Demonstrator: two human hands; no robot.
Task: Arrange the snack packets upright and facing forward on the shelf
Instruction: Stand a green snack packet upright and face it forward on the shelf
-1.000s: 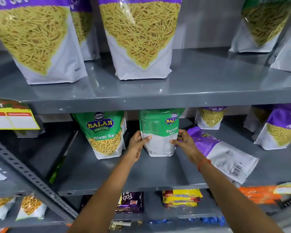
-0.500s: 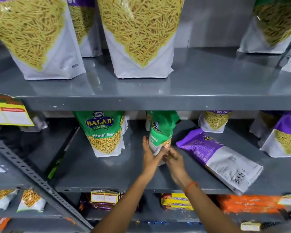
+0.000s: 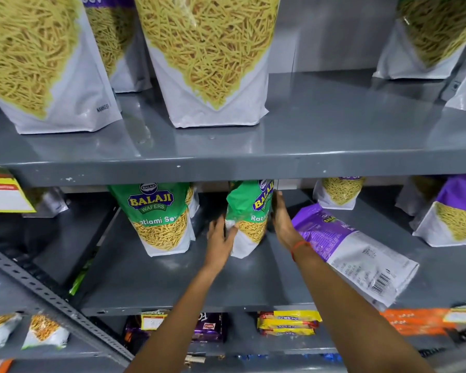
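A green Ratlami Sev packet point(image 3: 249, 219) stands on the middle grey shelf point(image 3: 151, 281), its printed front turned partly to the right. My left hand point(image 3: 219, 239) grips its lower left edge. My right hand point(image 3: 281, 219) lies flat against its right side. To its left a matching green packet point(image 3: 158, 216) stands upright with its front forward. Right of my hands a purple packet point(image 3: 347, 249) lies flat, back side up, its barcode end over the shelf's front edge.
More purple sev packets point(image 3: 457, 214) stand at the right and back of the middle shelf. Large sev bags point(image 3: 207, 57) line the upper shelf point(image 3: 320, 135). Biscuit packs point(image 3: 288, 323) lie on the lower shelf. A slotted metal upright point(image 3: 46, 294) slants across the lower left.
The green packet showed its back one second ago; my hands turned it, and its front now shows. Both hands moved from its sides, to its base, then back to its sides.
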